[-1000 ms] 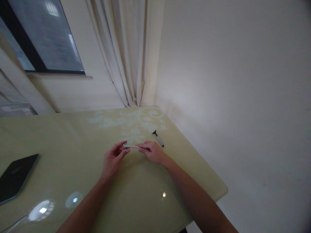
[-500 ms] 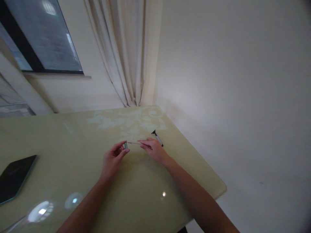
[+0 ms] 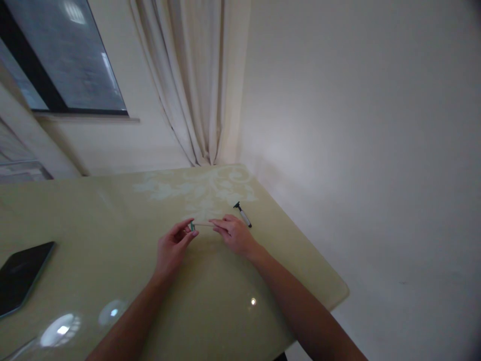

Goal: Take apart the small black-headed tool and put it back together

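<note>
My left hand (image 3: 176, 244) pinches a small green razor cartridge (image 3: 192, 226) upright between thumb and fingertips. Between the thumb and fingers of my right hand (image 3: 233, 234) is a thin pale stick (image 3: 203, 224), its far end meeting or very close to the cartridge; I cannot tell if they touch. The part of the stick inside my right hand is hidden. Just beyond that hand, a razor (image 3: 243, 215) with a dark head and a grey-and-black handle lies on the table.
The glossy pale-green table (image 3: 112, 225) has a white floral pattern toward its far corner. A dark tablet-like device (image 3: 24, 276) lies at the left. A wall (image 3: 338, 150) runs along the right side, and a curtain (image 3: 195, 90) hangs behind the table.
The cartridge has turned slightly in my left fingers, showing more edge-on. My right hand has shifted a little left with the stick, closer to my left hand.
</note>
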Tool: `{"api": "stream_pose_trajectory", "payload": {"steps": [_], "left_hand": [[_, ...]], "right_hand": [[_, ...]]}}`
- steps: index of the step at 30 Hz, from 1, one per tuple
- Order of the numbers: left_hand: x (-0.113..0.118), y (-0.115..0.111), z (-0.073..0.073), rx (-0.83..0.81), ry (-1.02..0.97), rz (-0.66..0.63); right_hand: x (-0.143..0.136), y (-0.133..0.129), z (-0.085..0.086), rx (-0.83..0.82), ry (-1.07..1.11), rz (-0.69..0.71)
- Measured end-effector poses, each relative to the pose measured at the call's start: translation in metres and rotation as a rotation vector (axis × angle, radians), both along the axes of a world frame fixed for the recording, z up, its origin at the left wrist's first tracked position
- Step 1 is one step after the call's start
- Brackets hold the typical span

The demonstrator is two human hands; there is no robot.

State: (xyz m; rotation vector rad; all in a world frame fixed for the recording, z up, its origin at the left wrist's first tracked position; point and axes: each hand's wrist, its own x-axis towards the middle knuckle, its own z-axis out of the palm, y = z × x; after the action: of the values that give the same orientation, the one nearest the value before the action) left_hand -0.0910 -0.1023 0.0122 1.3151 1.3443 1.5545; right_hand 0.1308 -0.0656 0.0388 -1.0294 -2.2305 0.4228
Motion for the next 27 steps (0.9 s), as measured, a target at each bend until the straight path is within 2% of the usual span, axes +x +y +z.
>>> {"api": "stream_pose_trajectory", "payload": {"steps": [3, 8, 12, 17, 21, 27], "left_hand": [[-0.0002, 0.0, -0.0009, -0.008, 0.004, -0.004], [0.0006, 0.0003, -0.0015, -0.019, -0.007, -0.019], [0.0009, 0.0007, -0.0018, -0.005, -0.009, -0.014], [0.0006, 0.0014, -0.0058, -0.032, -0.023, -0.04], [0.0, 0.0022, -0.0085, -0.035, -0.014, -0.031], [0.0011, 0.0007, -0.0061, -0.021, -0.007, -0.054]], "right_hand": [[0.0004, 0.0014, -0.0015, -0.003, 0.018, -0.036], [-0.0012, 0.0013, -0.0038, 0.016, 0.038, 0.02], [0.0003, 0.0023, -0.0033, -0.01, 0.039, -0.045], [0.0011, 0.0011, -0.0029, 0.021, 0.03, -0.008], [0.001, 0.001, -0.0042, 0.036, 0.003, -0.03], [0.0005, 0.0017, -0.006, 0.084, -0.001, 0.007]]}}
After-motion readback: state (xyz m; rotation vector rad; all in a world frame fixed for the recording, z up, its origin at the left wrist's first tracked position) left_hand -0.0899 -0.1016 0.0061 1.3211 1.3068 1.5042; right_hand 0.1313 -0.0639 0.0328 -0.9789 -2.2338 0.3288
